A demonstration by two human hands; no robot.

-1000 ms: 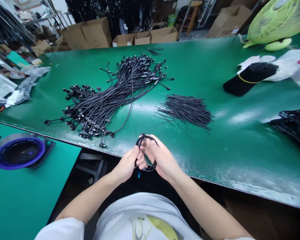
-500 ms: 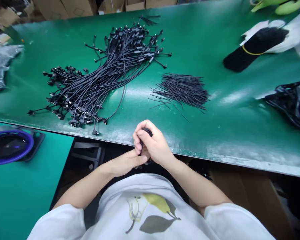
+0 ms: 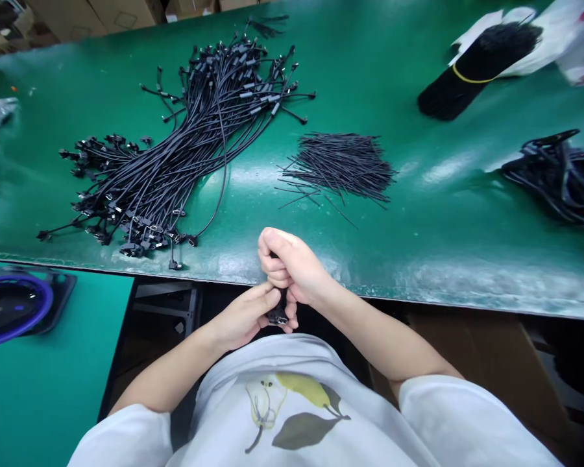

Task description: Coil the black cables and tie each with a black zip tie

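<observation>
My right hand [image 3: 291, 264] is closed in a fist around a black cable [image 3: 283, 299], and most of its coil is hidden inside my fingers. My left hand [image 3: 244, 318] grips the same cable just below, and a small black connector [image 3: 277, 317] shows between my hands. Both hands are just off the front edge of the green bench mat [image 3: 418, 259]. Beyond them lie a large sheaf of black connector cables [image 3: 150, 178] and a loose pile of thin black ties [image 3: 340, 165].
A black bundle with a yellow band [image 3: 470, 71] lies on white sheets at the top right. A heap of black cables [image 3: 552, 181] sits at the right. A lower teal mat [image 3: 43, 376] holds a blue-rimmed round device [image 3: 10, 308]. Cardboard boxes [image 3: 82, 13] stand behind the bench.
The open cable loop seen between my hands a second ago is now wrapped up and hidden in my fists. My hands have drawn closer together, and the view has tilted downward.
</observation>
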